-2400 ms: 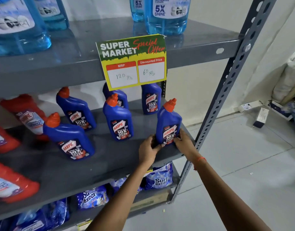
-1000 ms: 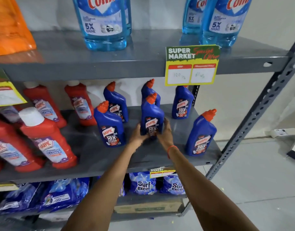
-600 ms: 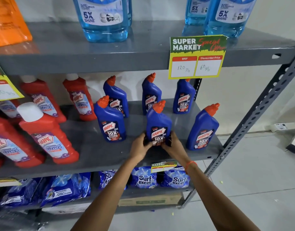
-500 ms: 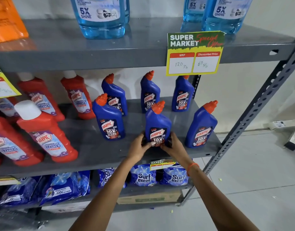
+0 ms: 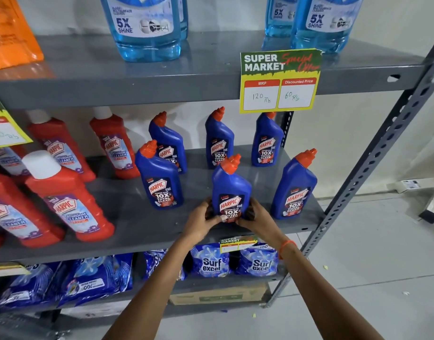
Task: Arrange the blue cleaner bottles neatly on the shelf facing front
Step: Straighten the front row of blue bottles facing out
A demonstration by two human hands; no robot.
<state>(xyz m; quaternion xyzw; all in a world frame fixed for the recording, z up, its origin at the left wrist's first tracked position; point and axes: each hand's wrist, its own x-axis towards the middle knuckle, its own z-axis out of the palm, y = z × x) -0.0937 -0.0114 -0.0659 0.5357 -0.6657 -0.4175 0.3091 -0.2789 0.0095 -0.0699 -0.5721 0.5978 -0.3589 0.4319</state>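
Head view only. Left hand [image 5: 201,223] and right hand [image 5: 256,220] both clasp the lower body of one blue cleaner bottle [image 5: 230,190], left fingers wrapped round its left side, right fingers round its right side. Held bottle stands upright on the grey middle shelf [image 5: 137,224], near the front edge, label facing front, orange cap angled up and to the right. An orange band [image 5: 285,246] circles the right wrist.

Five other blue bottles on the same shelf, all upright. Front row: one [image 5: 159,176] to the left of the held bottle, one [image 5: 295,186] to its right near the shelf's right end. Back row: three, at left [image 5: 169,143], centre [image 5: 219,139] and right [image 5: 267,141]; the left one is partly hidden by the front-left bottle. Labels face roughly forward.

Red cleaner bottles [image 5: 68,200] occupy the left part of the shelf. A price sign [image 5: 279,81] hangs from the upper shelf's edge, covering the cap of the back-right bottle. Detergent packs [image 5: 211,262] lie on the shelf below.
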